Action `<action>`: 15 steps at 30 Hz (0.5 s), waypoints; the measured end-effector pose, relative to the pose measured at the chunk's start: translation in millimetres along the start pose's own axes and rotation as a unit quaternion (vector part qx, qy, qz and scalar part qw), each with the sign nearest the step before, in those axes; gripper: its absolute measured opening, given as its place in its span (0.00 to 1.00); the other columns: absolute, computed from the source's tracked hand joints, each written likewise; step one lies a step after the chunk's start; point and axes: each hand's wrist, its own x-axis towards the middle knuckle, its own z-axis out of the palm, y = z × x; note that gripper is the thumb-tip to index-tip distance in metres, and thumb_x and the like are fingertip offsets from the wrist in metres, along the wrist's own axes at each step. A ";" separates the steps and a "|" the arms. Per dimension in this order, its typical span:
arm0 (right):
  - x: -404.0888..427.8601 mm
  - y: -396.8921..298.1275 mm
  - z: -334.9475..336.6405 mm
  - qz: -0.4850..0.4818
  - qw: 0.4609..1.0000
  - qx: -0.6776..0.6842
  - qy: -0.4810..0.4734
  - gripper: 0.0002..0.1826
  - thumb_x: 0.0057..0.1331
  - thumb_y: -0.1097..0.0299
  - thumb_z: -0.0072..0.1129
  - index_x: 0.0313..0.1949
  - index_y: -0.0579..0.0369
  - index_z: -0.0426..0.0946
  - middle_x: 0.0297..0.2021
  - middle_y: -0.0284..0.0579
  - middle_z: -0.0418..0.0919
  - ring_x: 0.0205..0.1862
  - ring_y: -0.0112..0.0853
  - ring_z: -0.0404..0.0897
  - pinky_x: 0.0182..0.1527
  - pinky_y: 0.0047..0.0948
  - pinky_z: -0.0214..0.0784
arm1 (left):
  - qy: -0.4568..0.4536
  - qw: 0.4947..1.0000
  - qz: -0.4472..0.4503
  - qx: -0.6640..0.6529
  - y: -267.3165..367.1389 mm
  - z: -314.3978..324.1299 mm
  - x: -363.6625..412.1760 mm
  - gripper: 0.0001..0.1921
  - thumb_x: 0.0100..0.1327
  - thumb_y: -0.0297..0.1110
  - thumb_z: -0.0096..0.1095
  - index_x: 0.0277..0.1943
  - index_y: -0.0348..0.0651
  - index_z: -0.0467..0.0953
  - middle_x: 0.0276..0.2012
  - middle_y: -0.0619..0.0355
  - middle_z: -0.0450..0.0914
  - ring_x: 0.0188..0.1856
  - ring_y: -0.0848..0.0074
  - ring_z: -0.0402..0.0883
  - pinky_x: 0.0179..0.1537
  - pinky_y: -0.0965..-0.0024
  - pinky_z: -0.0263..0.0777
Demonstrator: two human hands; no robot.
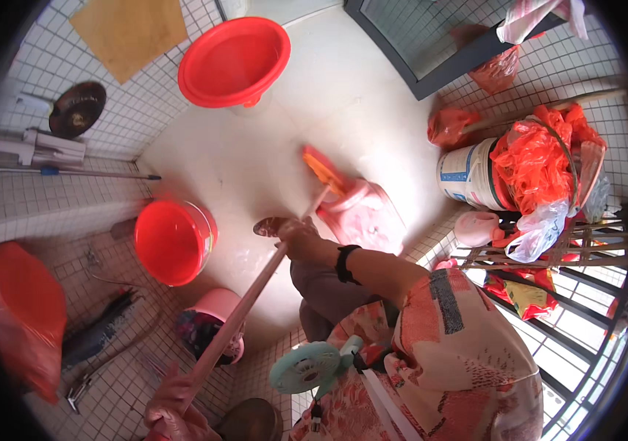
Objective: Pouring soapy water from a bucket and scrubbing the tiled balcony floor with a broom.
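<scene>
A long pink pole (pixel 248 300) slants from the lower left toward the middle of the floor. My right hand (pixel 298 237), with a black band on its wrist, grips it partway along. Lower down, my left hand (pixel 173 405) is closed around the upper end. At the far end sits a red-and-orange head (pixel 325 170), apparently of a broom, low over the pale floor (pixel 248 165). Right beside that head is a pink plastic object (pixel 366 215); its exact kind is unclear. My shoe (pixel 269 226) shows just left of my right hand. A mint-green portable fan (pixel 308 368) hangs at my chest.
A red basin (pixel 237 60) stands ahead, and a red bucket (pixel 168 242) at left. Near it, a pink bucket (pixel 217 303) contains dark patterned cloth. On the right, a white pail (pixel 465 172) carries red plastic bags (pixel 532 160). A dark-framed glass door (pixel 419 82) stands beyond.
</scene>
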 end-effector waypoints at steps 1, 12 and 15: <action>-1.8 12.3 0.3 0.058 0.993 -0.069 -0.078 0.08 0.54 0.62 0.55 0.26 0.52 0.76 0.31 0.42 0.76 0.41 0.38 0.72 0.41 0.46 0.57 | -0.015 1.000 0.009 -0.005 6.4 7.2 11.5 0.16 0.58 0.45 0.55 0.29 0.40 0.64 0.29 0.53 0.70 0.42 0.58 0.73 0.58 0.36 0.48; 147.5 80.2 -126.0 0.096 0.985 -0.140 0.039 0.11 0.56 0.58 0.55 0.28 0.52 0.73 0.31 0.42 0.74 0.44 0.36 0.70 0.44 0.41 0.54 | -0.135 0.984 0.076 -0.086 0.7 85.2 157.7 0.15 0.56 0.44 0.56 0.29 0.41 0.64 0.28 0.53 0.70 0.39 0.59 0.73 0.58 0.36 0.47; 212.0 115.1 -171.2 0.093 0.980 -0.150 0.088 0.12 0.54 0.57 0.58 0.28 0.52 0.73 0.30 0.40 0.74 0.42 0.35 0.71 0.42 0.37 0.57 | -0.142 0.983 0.090 -0.079 -0.4 127.9 218.4 0.15 0.53 0.43 0.57 0.28 0.42 0.63 0.26 0.54 0.69 0.35 0.61 0.72 0.58 0.35 0.46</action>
